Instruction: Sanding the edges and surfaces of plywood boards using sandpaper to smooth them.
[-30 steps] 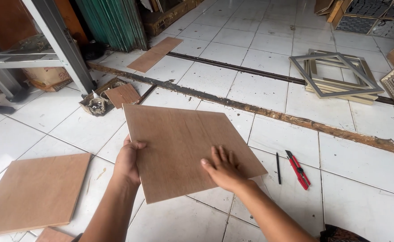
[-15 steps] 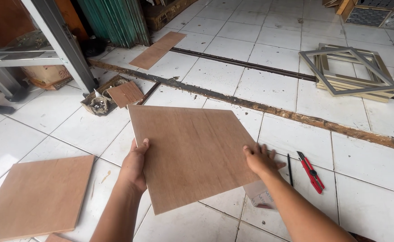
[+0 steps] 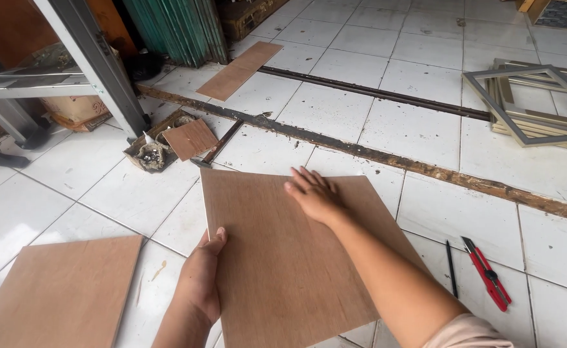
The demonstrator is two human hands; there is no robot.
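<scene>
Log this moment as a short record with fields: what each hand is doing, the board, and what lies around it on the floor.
left hand: grips the left edge of the brown plywood board, thumb on top
right hand: lies flat, palm down, near the board's far edge
board: on the white tiled floor
to the left: second plywood board
to the right: red utility knife and black pencil
far right: stacked picture frames

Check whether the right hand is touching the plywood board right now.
Touching. The head view shows the right hand lying flat, palm down, on the plywood board near its far edge, with no gap visible under the fingers.
</scene>
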